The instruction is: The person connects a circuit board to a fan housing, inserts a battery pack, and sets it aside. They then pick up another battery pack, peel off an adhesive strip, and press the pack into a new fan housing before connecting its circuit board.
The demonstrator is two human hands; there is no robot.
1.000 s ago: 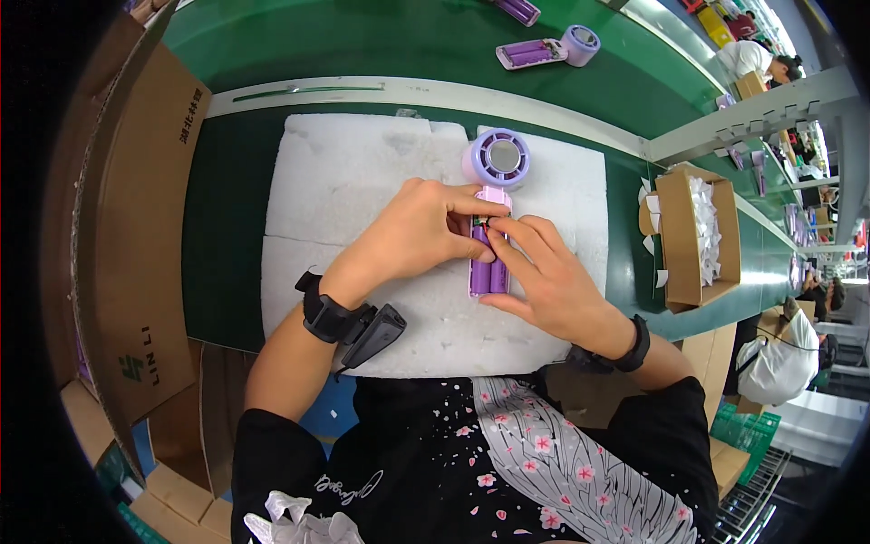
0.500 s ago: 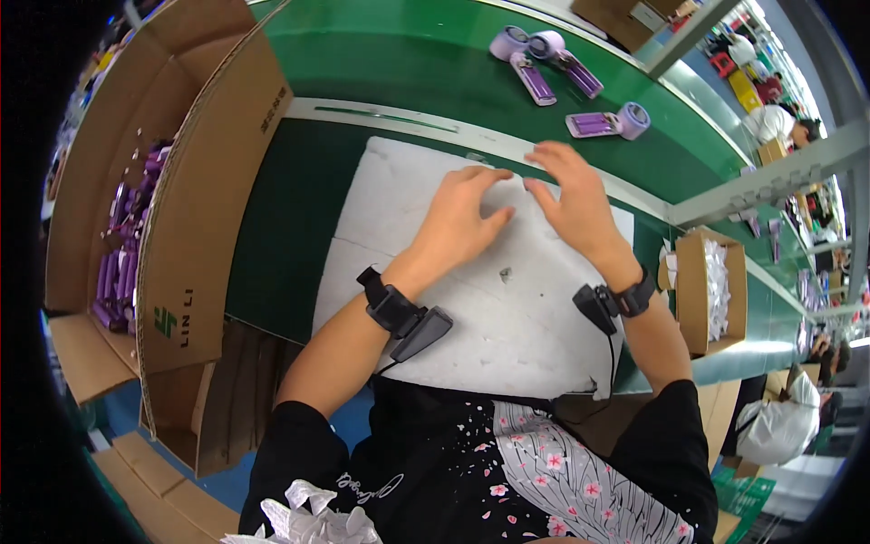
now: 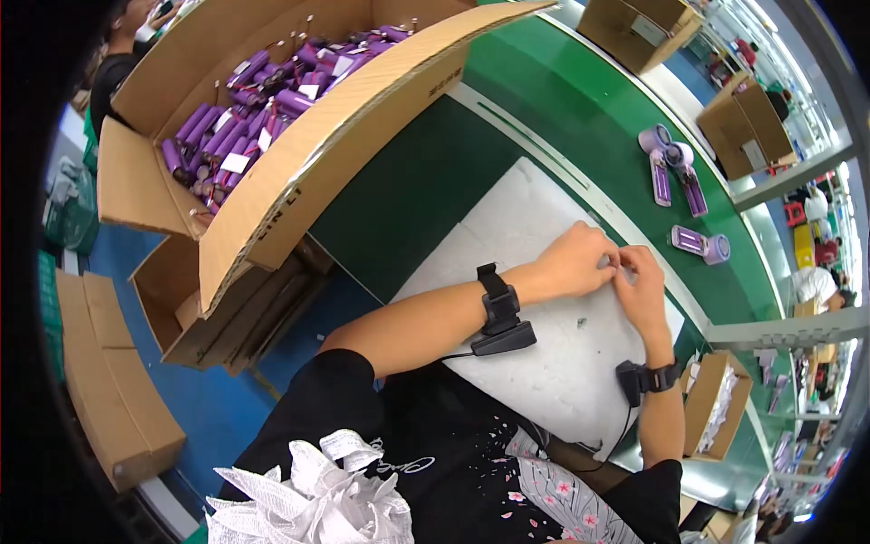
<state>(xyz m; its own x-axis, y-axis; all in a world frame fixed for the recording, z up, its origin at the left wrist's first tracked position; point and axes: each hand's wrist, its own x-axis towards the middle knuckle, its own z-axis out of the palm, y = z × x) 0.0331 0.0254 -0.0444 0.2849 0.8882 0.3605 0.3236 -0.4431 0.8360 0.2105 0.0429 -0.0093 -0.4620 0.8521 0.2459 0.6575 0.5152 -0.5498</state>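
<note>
Above a white foam pad (image 3: 489, 272) my left hand (image 3: 580, 263) and my right hand (image 3: 642, 288) meet at the fingertips. Both are closed in a pinch; whatever lies between the fingers, if anything, is hidden or too small to make out. Each wrist wears a black strap with a small black box. Beyond the pad, to the right, two lilac devices with round heads, one of them a lilac device (image 3: 661, 181), lie close together, purple showing in their handles. Nearer my right hand is another lilac device (image 3: 693, 241).
A large carton (image 3: 381, 136) of purple battery packs (image 3: 222, 136) stands at the left. At the right, a small carton (image 3: 700, 408) holds white pieces. Other cartons (image 3: 630, 36) stand at the far side. A metal rail (image 3: 779, 333) crosses at the right. A person sits far left.
My hands, apart and open before, have come together with fingertips pinched. The view has swung left, so the large carton and its battery packs show more fully.
</note>
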